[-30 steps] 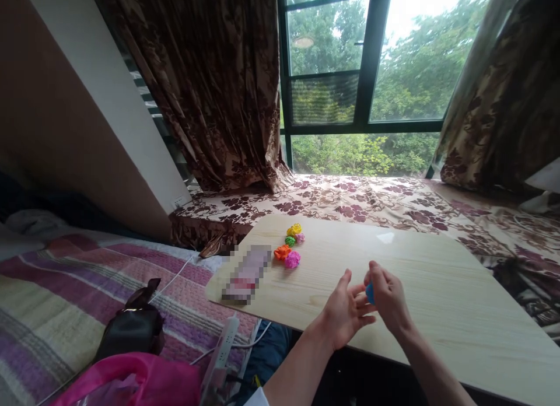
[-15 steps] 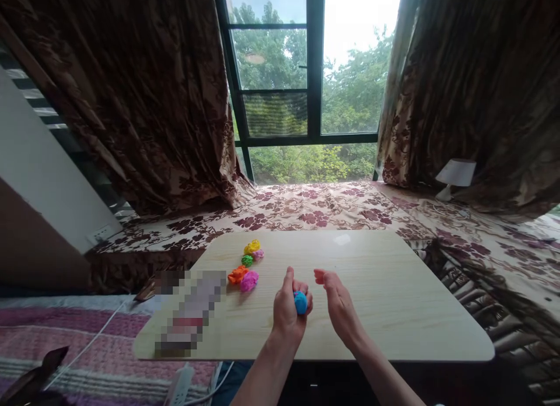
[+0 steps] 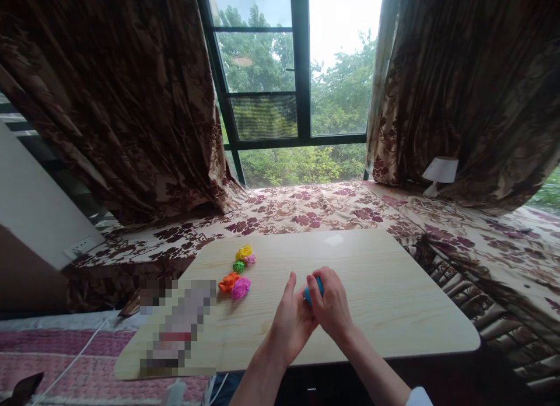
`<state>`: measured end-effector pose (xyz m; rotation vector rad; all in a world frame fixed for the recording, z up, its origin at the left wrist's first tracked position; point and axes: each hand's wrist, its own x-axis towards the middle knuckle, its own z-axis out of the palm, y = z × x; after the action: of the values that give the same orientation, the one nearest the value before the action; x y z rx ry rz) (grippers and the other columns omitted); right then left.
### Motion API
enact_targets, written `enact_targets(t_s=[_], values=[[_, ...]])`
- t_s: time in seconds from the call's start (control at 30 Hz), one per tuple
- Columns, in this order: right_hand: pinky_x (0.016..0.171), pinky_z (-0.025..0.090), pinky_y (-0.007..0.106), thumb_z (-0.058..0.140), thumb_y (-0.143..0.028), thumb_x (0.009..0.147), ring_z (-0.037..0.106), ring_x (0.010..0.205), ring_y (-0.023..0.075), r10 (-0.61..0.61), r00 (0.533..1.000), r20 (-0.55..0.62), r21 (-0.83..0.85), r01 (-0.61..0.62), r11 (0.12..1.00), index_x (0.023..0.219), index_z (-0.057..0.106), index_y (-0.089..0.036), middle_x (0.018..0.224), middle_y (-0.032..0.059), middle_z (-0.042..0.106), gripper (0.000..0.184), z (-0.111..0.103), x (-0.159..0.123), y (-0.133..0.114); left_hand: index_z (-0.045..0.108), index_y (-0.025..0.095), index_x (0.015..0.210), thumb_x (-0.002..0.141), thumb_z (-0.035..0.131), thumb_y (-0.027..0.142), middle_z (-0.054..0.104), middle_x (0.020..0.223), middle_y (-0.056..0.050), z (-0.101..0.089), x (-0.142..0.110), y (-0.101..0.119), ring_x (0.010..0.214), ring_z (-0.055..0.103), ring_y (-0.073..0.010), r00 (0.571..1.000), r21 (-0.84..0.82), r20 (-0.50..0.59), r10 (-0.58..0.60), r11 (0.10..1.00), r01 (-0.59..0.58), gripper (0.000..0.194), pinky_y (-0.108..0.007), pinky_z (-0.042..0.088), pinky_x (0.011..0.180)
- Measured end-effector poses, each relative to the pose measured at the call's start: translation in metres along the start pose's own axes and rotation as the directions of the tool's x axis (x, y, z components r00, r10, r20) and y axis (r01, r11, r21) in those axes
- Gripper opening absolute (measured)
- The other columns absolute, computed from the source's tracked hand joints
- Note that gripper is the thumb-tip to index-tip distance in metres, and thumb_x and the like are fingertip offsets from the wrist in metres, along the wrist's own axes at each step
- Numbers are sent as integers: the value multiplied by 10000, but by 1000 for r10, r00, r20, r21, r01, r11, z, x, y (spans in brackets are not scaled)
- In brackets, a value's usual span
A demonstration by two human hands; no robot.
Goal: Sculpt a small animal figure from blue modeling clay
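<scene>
- Right hand (image 3: 331,298): fingers curled around the blue ball (image 3: 314,290), gripping it.
- Left hand (image 3: 294,321): open, palm up, thumb raised, beneath the right hand.
- Blue ball: located between the hands, above the table (image 3: 385,301), partly hidden by the right-hand fingers.
- Yellow (image 3: 244,252), green (image 3: 238,267), light pink (image 3: 249,259), orange (image 3: 228,282) and bright pink (image 3: 241,288) clumps: grouped on the table, left of the hands.

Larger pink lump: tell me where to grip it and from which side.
Come in from the right and pinch the larger pink lump across its near and far sides. Those sides look open, while the orange lump crowds its left. Its rounded, crinkled form probably suits a light fingertip pinch.
</scene>
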<state>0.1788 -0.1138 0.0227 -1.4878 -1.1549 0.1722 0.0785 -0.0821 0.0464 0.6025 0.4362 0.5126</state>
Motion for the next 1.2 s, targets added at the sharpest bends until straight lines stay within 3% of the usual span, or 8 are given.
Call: enact_targets(t_s=[0.27,0.37,0.53,0.63,0.77,0.9,1.1,1.2], values=[[533,366,255,236,-402,955,454,521,128,171,985,-12,63,-170,983,654,474,-196,561,-21,476,436,5,3,18,633,138,1000,773,625,410,657,910,-80,-21,-2,-16,767,626,-166,984,233,-142,109,970,-74,355,-250,477,625],[536,403,250,267,-428,948,510,570,132,166,981,104,114,-178,977,736,560,-176,629,4,552,441,-3,4,14,619,170,1037,722,701,322,647,847,-33,-27,-1,-17,671,599,-105,965,286,-166,202,947,-150,359,-209,461,595],[569,463,242,469,-386,886,575,681,131,68,946,318,196,-136,971,1131,586,-210,958,43,631,322,-26,5,2,647,114,811,778,580,483,590,648,-22,-36,1,-9,480,512,-81,964,327,-188,188,937,-119,377,-218,412,457],[598,477,239,591,-313,821,583,735,136,-19,915,402,213,-74,974,1099,620,-223,991,43,606,293,-32,0,1,653,128,922,795,564,474,609,703,-35,-33,-2,-5,557,545,-101,971,349,-138,196,927,-138,380,-220,418,487],[639,483,251,547,-291,857,577,738,135,-39,922,386,193,-39,980,1046,633,-206,913,38,589,225,-32,-5,6,621,161,1090,769,647,349,640,853,-55,-28,-8,-2,645,550,-94,975,384,-67,212,907,-171,373,-207,421,547],[632,479,239,588,-280,828,574,750,133,-56,912,407,182,-21,983,1084,606,-210,967,37,600,266,-32,-6,6,667,121,973,769,648,348,615,735,-38,-32,-6,-1,551,477,-61,968,423,-63,244,885,-195,305,-188,375,492],[609,415,250,529,-283,863,490,637,122,-36,945,325,108,1,994,807,607,-175,697,-6,560,144,-21,-11,7,639,115,678,759,638,413,504,533,33,-40,3,-9,367,324,-9,941,475,-137,310,854,-213,308,-168,193,341],[598,413,253,500,-279,879,493,631,127,-8,959,283,80,-15,997,853,611,-173,708,5,572,156,-16,-14,9,634,127,694,760,623,446,541,565,14,-41,5,-13,417,429,-42,932,462,-180,314,864,-202,326,-157,287,355]])
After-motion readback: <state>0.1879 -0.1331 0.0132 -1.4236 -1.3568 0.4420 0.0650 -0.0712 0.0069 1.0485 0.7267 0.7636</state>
